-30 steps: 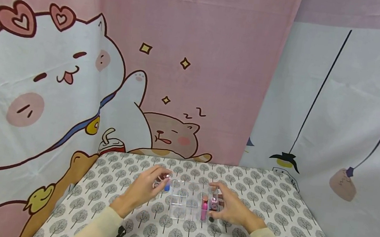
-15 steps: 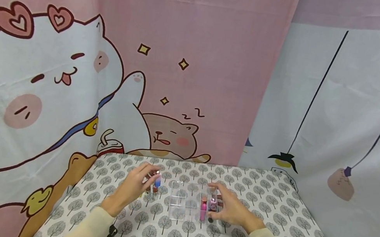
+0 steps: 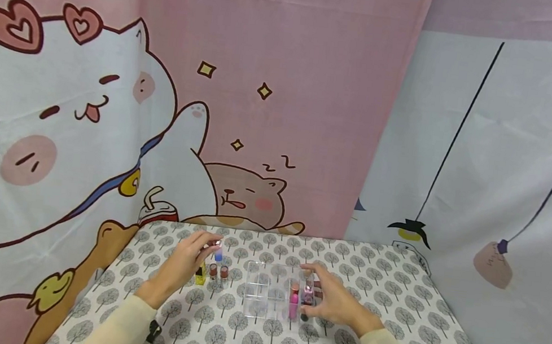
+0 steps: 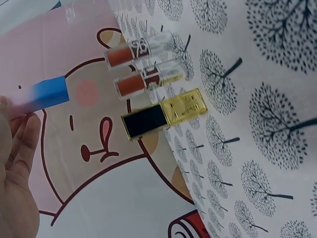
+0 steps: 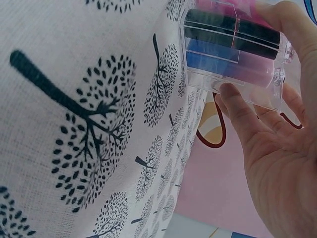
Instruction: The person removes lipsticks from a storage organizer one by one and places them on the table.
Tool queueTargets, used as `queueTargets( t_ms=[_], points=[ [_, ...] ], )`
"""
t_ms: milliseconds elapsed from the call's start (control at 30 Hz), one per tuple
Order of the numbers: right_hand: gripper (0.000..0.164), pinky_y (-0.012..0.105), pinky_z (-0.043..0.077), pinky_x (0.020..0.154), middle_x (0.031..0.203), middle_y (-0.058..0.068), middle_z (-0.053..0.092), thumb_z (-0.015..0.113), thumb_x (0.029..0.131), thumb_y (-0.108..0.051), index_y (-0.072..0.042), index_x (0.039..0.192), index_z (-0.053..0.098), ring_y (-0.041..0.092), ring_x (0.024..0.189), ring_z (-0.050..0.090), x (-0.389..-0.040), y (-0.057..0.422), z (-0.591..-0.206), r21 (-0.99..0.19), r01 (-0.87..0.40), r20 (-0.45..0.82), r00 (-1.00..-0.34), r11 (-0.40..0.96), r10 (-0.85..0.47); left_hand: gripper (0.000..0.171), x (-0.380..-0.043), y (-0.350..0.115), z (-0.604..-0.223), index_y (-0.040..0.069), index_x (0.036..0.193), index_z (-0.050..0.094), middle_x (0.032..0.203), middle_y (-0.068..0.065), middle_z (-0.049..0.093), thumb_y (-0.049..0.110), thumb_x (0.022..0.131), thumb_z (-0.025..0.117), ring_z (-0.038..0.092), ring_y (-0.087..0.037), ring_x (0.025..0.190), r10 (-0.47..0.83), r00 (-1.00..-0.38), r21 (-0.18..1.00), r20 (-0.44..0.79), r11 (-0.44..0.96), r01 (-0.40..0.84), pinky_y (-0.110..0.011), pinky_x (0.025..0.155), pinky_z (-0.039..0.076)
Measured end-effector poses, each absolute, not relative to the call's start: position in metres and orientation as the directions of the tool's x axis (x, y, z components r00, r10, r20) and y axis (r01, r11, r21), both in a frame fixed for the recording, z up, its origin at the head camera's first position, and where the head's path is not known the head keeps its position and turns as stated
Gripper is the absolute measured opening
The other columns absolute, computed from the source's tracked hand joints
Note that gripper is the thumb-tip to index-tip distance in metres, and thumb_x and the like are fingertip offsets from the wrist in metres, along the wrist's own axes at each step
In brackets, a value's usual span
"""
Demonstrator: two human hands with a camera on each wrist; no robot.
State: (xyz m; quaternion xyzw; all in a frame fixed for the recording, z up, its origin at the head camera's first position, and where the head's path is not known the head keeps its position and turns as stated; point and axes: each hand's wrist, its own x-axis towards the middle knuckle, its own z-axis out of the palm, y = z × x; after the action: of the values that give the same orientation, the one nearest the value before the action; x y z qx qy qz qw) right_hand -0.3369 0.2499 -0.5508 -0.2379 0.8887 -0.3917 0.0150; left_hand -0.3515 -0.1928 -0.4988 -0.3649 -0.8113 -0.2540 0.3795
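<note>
My left hand pinches a pink-to-blue lipstick tube above the cloth, left of a clear divided organizer box. Close to that hand stand two clear lip gloss tubes with reddish-brown contents, a nearer one and a farther one, beside a yellow-and-black tube. My right hand grips the box's right end, thumb and fingers on opposite sides. Inside the box's right part are a bright pink tube, a dark tube and another blue-and-pink tube.
A tree-print cloth covers the table. Behind it hangs a pink cartoon backdrop, with a pale curtain to the right. The box's left and middle compartments show no tubes.
My left hand has moved left, away from the box, carrying the pink-to-blue lipstick tube. The standing tubes beside it have come into view. My right hand keeps its grip on the box.
</note>
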Motion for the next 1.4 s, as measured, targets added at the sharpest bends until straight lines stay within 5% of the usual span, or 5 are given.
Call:
queueTargets(
  t_ms=[500,800,1133,1400],
  points=[
    [0.112,0.065,0.066,0.118,0.18,0.013,0.05,0.107,0.083,-0.03,-0.023,0.176,0.043,0.045,0.148,0.067,-0.336,0.249,-0.548,-0.712,-0.398,0.143,-0.888,0.578,-0.436,0.041,-0.355,-0.222,-0.505,0.006,0.134,0.079,0.115,-0.007,0.079,-0.01,0.097,0.086,0.078,-0.017,0.09,0.366,-0.463,0.161,0.808,0.618,0.77,-0.02,0.082,0.066],
    [0.108,0.071,0.062,0.12,0.176,0.021,0.054,0.105,0.085,-0.029,-0.034,0.173,0.044,0.05,0.15,0.066,-0.336,0.25,-0.549,-0.703,-0.409,0.148,-0.885,0.582,-0.442,0.039,-0.356,-0.234,-0.514,0.006,0.134,0.08,0.114,-0.007,0.079,-0.007,0.098,0.086,0.077,-0.015,0.091,0.333,-0.496,0.182,0.802,0.654,0.734,-0.011,0.08,0.06],
    [0.109,0.066,0.065,0.119,0.176,0.02,0.053,0.106,0.085,-0.031,-0.03,0.174,0.044,0.046,0.148,0.068,-0.336,0.25,-0.549,-0.694,-0.417,0.156,-0.883,0.587,-0.443,0.037,-0.355,-0.246,-0.517,0.005,0.134,0.079,0.116,-0.009,0.08,-0.008,0.099,0.085,0.079,-0.019,0.092,0.307,-0.511,0.182,0.803,0.689,0.701,-0.021,0.077,0.067],
    [0.111,0.041,0.073,0.103,0.169,0.02,0.057,0.106,0.084,-0.031,-0.028,0.175,0.042,0.028,0.129,0.073,-0.336,0.25,-0.548,-0.691,-0.409,0.14,-0.885,0.596,-0.445,0.034,-0.355,-0.255,-0.523,0.005,0.13,0.08,0.112,-0.009,0.08,-0.008,0.099,0.085,0.075,-0.016,0.086,0.297,-0.52,0.186,0.801,0.702,0.688,-0.022,0.074,0.064]
  ],
)
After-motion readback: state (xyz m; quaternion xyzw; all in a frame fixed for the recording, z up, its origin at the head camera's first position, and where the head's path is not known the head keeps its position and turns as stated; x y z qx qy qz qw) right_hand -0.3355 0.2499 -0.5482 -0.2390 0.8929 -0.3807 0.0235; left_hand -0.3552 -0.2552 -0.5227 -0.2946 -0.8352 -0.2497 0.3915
